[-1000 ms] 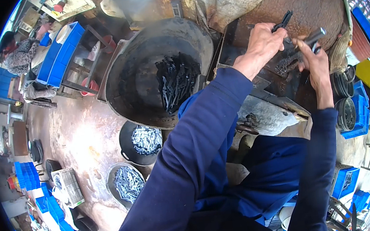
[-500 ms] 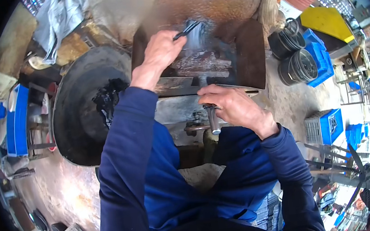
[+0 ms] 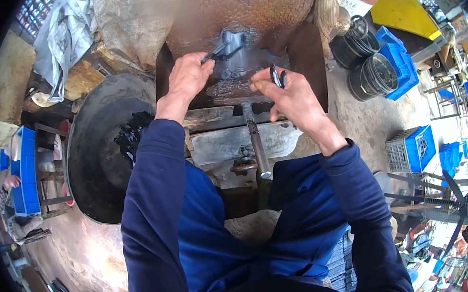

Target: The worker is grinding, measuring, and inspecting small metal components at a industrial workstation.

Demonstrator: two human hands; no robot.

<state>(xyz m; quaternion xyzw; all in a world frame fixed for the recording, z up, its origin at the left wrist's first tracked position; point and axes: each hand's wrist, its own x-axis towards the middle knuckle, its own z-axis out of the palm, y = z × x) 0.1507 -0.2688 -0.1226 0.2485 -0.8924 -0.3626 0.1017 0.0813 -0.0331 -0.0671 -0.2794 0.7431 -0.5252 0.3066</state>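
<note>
My left hand [image 3: 186, 80] grips the end of a dark metal piece [image 3: 214, 55], its far end at the wet, shiny spot low on a big brown, rough-faced wheel [image 3: 247, 5]. Whether that end touches the wheel I cannot tell. My right hand [image 3: 297, 98] pinches a small, slim black piece [image 3: 278, 76] that pokes up between thumb and fingers; the rest of it is hidden. Below this hand a metal rod [image 3: 258, 149] slopes toward me from the wet ledge [image 3: 228, 92] under the wheel, with no hand on it.
A wide black tub [image 3: 97, 177] with glossy black pieces [image 3: 130, 137] stands at my left. Rusty metal side plates [image 3: 311, 69] flank the wheel. Black buckets [image 3: 372, 77] and blue crates [image 3: 399, 66] sit at the right, a fan [image 3: 461, 202] lower down.
My right hand has left the metal rod and moved up toward the wheel, the black piece now showing in its fingers. The left hand's piece has shifted slightly left and down.
</note>
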